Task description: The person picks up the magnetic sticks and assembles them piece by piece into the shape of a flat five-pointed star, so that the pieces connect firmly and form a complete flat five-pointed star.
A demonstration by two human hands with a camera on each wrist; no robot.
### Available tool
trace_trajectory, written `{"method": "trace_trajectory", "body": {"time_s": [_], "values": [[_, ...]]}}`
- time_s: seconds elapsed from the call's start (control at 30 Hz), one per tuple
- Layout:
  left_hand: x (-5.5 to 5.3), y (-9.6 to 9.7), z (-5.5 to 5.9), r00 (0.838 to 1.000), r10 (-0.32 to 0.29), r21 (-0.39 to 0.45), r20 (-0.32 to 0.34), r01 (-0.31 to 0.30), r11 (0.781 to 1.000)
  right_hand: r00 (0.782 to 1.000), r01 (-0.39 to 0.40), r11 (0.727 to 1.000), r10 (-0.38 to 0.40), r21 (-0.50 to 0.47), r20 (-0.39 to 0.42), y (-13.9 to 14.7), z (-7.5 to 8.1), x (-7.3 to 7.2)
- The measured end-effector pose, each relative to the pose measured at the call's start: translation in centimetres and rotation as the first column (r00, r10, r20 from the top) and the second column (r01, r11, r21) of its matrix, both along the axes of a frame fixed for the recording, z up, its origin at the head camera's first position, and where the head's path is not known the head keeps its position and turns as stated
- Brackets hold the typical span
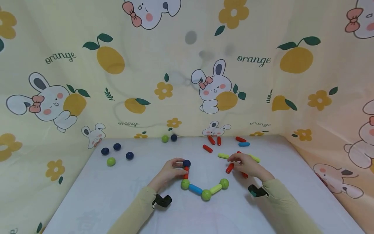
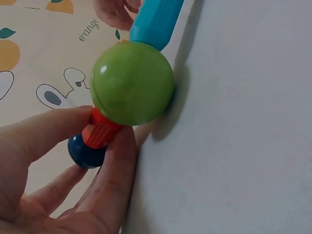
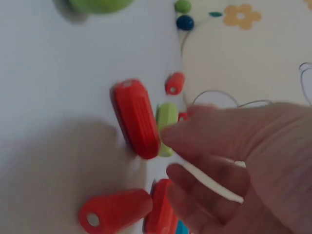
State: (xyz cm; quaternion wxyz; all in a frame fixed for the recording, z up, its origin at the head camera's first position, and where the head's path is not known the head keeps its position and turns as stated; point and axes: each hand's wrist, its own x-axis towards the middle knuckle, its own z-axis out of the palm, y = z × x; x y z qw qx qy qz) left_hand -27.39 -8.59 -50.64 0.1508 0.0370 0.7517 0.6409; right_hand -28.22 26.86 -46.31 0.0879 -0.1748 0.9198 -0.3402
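My left hand [image 1: 167, 173] pinches a red magnetic rod [image 2: 101, 130] between thumb and fingers. A dark blue ball [image 1: 187, 163] sits at the rod's far end, and a green ball [image 2: 132, 84] at its near end. From that green ball the chain runs on through a blue rod [image 1: 195, 189], a second green ball [image 1: 206, 195], a yellow-green rod [image 1: 216, 188] and a third green ball [image 1: 224, 183]. Over the loose rods on the right, my right hand [image 1: 248, 165] has loosely bent fingers, the thumb close beside a red rod [image 3: 136, 119]. Nothing shows between its thumb and fingers.
Several loose balls, dark blue [image 1: 130, 156] and green [image 1: 111, 161], lie at the left. Another green ball [image 1: 165, 139] is at the back edge. Red rods [image 1: 207, 148] and a blue rod [image 1: 243, 144] lie back right. A patterned curtain [image 1: 181, 107] borders the table.
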Motion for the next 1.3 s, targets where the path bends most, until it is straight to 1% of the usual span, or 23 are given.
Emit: {"method": "trace_trajectory", "body": {"time_s": [0.1,0.2,0.3,0.43,0.63,0.77,0.9,1.0,1.13,1.3], "values": [[0.1,0.0,0.1,1.0,0.001,-0.007,0.001,-0.001,1.0,0.999,-0.033,0.999,0.033,0.02,0.03,0.1,-0.2,-0.6],[0.3,0.0,0.3,1.0,0.0,-0.013,0.003,0.0,1.0,0.997,-0.047,0.998,0.044,0.043,0.059,0.0,-0.4,-1.1],[0.4,0.1,0.5,1.0,0.0,-0.012,0.009,0.0,1.0,0.996,-0.06,0.996,0.056,0.061,0.07,-0.1,-0.6,-1.4],[0.4,0.0,0.5,1.0,0.003,-0.018,0.015,-0.003,1.0,0.995,-0.069,0.995,0.064,0.071,0.071,-0.3,-0.9,-1.5],[0.4,-0.1,0.2,1.0,-0.001,-0.008,0.021,0.001,1.0,0.997,-0.051,0.996,0.047,0.074,0.054,-1.0,-1.1,-1.6],[0.5,-0.1,0.3,1.0,-0.004,-0.033,0.029,0.005,0.999,0.998,-0.065,0.995,0.063,0.078,0.03,-1.9,-1.0,-2.1],[0.7,-0.1,0.5,1.0,-0.011,-0.059,0.025,0.013,0.998,0.996,-0.086,0.995,0.085,0.043,0.025,-3.1,-0.5,-2.6],[0.7,0.0,0.5,1.0,-0.013,-0.061,0.025,0.015,0.998,0.992,-0.129,0.992,0.129,0.0,0.006,-4.2,0.2,-3.0],[0.6,0.1,0.3,1.0,-0.012,-0.06,0.027,0.014,0.998,0.981,-0.195,0.979,0.194,-0.053,-0.019,-5.7,1.0,-3.4],[0.6,0.1,0.3,1.0,-0.011,-0.061,0.028,0.013,0.998,0.97,-0.244,0.961,0.242,-0.126,-0.038,-7.2,1.4,-3.8]]}}
